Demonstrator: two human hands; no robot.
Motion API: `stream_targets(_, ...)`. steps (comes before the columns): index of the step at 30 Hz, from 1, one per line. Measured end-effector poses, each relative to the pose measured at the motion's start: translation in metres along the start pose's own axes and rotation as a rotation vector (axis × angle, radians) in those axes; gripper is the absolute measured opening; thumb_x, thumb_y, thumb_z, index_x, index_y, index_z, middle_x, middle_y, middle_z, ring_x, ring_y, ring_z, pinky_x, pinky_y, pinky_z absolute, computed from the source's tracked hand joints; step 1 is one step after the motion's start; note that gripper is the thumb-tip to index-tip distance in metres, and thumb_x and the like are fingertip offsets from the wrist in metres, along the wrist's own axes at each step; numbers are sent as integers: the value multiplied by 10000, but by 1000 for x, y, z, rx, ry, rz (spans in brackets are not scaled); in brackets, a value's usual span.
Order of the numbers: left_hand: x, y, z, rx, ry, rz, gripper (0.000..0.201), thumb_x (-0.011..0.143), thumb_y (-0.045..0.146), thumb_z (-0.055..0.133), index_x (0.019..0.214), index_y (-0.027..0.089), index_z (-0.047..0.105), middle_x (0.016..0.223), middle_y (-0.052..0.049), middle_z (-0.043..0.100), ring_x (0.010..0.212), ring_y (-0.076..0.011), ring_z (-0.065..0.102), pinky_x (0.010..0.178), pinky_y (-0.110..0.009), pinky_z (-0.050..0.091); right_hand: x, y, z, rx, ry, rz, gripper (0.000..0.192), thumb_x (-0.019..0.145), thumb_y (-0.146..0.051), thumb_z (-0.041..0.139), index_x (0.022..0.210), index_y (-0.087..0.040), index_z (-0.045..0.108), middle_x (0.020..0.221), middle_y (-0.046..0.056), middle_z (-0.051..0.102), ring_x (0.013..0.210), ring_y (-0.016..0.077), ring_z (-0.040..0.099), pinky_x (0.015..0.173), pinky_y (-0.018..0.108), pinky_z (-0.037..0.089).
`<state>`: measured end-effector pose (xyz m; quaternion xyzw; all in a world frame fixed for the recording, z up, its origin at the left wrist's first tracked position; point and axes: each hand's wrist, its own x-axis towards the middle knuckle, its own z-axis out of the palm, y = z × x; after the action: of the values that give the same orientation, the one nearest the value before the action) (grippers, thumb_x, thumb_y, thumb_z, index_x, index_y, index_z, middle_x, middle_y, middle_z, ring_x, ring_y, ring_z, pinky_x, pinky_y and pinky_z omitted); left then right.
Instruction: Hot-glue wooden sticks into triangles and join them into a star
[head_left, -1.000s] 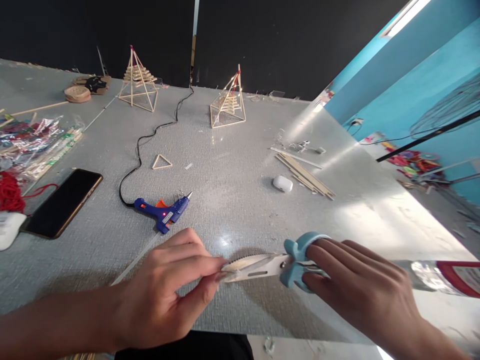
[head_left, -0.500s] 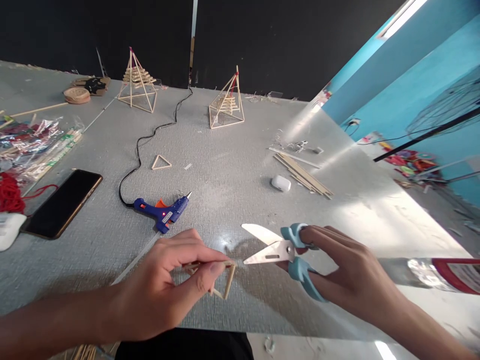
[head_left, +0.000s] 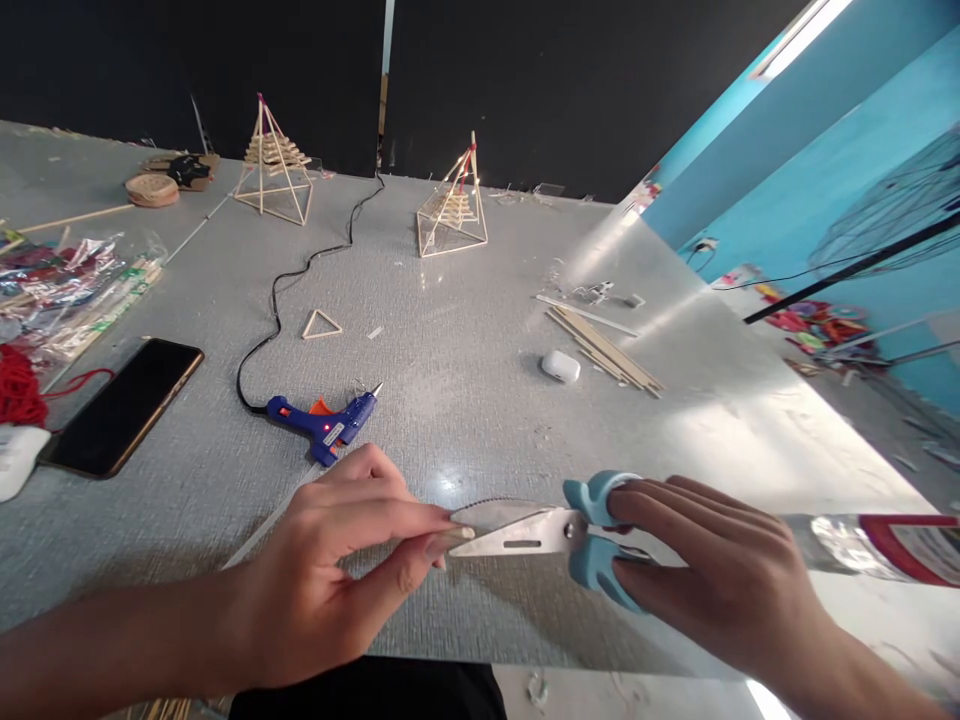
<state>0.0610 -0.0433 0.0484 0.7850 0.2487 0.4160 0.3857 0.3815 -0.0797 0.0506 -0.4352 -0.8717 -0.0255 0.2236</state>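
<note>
My right hand [head_left: 712, 570] grips light-blue-handled scissors [head_left: 555, 530] near the table's front edge, blades pointing left and nearly closed. My left hand [head_left: 337, 580] pinches a small wooden stick piece at the blade tips; the piece is mostly hidden by my fingers and the blades. A blue hot glue gun [head_left: 322, 420] lies just beyond my left hand, its black cord running to the back of the table.
Two stick pyramids [head_left: 271, 165] [head_left: 454, 205] stand at the back. A small stick triangle [head_left: 322, 324], a phone [head_left: 124, 405], a white earbud case [head_left: 561, 366], loose sticks [head_left: 607, 350], packaged sticks [head_left: 67, 290] and red yarn [head_left: 16, 385] lie on the grey table [head_left: 465, 420].
Half a second ago the scissors were open and apart from a stick triangle in my left hand; now the blades have closed at my left fingertips.
</note>
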Motion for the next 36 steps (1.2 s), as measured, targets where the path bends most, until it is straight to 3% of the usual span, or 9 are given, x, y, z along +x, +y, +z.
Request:
stream_targets(4, -1, -1, 1, -76, 19, -47, 289, 949, 65, 609, 1183, 192, 721, 842, -7, 752, 834, -133, 620, 786, -276, 536, -13, 17, 9, 42, -46, 226, 82, 905, -274, 640, 966, -240, 597, 763, 37, 680, 605, 176, 623, 501, 277, 468)
stream_targets(11, -8, -6, 5, -175, -78, -219, 304, 1000, 142, 552, 1238, 240, 715, 797, 1, 718, 801, -114, 663, 742, -240, 548, -41, 67, 36, -128, -358, 679, 263, 877, -479, 606, 1019, -278, 698, 813, 51, 766, 641, 271, 715, 475, 313, 445)
stream_targets(17, -4, -1, 8, -157, -70, -282, 162, 965, 188, 614, 1071, 202, 735, 776, 4, 735, 781, -120, 695, 722, -231, 557, -43, 82, 37, 2, -434, 662, 288, 942, -472, 560, 1111, -277, 687, 892, 69, 783, 703, 266, 743, 547, 339, 499)
stream_targets(22, -8, 4, -12, -197, -68, -397, 116, 981, 261, 623, 1061, 203, 684, 827, -1, 775, 796, -140, 745, 765, -257, 593, -22, 94, 37, -42, -378, 565, 287, 909, -470, 608, 1055, -265, 746, 988, 87, 792, 689, 253, 739, 562, 346, 517)
stream_targets(25, -11, 2, -30, -167, 62, -442, 127, 988, 305, 631, 1064, 215, 680, 851, -6, 781, 818, -149, 747, 787, -274, 584, 10, 69, 32, -136, -260, 452, 297, 963, -439, 538, 1024, -244, 753, 1103, 110, 776, 820, 273, 741, 621, 362, 527)
stream_targets(27, -9, 0, -38, -177, 157, -469, 153, 989, 351, 633, 1049, 218, 679, 834, -6, 781, 801, -149, 736, 768, -277, 566, 37, 35, 27, -22, -116, 405, 327, 988, -458, 506, 1030, -238, 744, 1029, 98, 778, 809, 248, 724, 609, 342, 515)
stream_targets(29, -5, -1, -40, -206, 187, -504, 190, 988, 395, 626, 1046, 222, 677, 824, -5, 785, 771, -150, 719, 761, -294, 553, 64, -6, 23, 346, -184, 399, 322, 1014, -484, 515, 1088, -248, 721, 887, 47, 764, 656, 161, 669, 580, 289, 500)
stream_targets(32, 0, -2, -38, -186, 156, -512, 196, 977, 403, 638, 1040, 228, 699, 840, 2, 795, 810, -149, 710, 987, -367, 502, 95, -55, 26, 792, -327, 335, 332, 1037, -488, 498, 1102, -238, 706, 861, 25, 744, 691, 130, 650, 591, 252, 483)
stream_targets(36, -2, -4, -36, -164, 158, -490, 188, 941, 399, 687, 917, 220, 739, 786, 0, 788, 944, -171, 708, 1125, -380, 400, 112, -78, 41, 1092, -388, 360, 332, 1011, -494, 563, 953, -196, 698, 781, 20, 708, 667, 120, 615, 592, 249, 465)
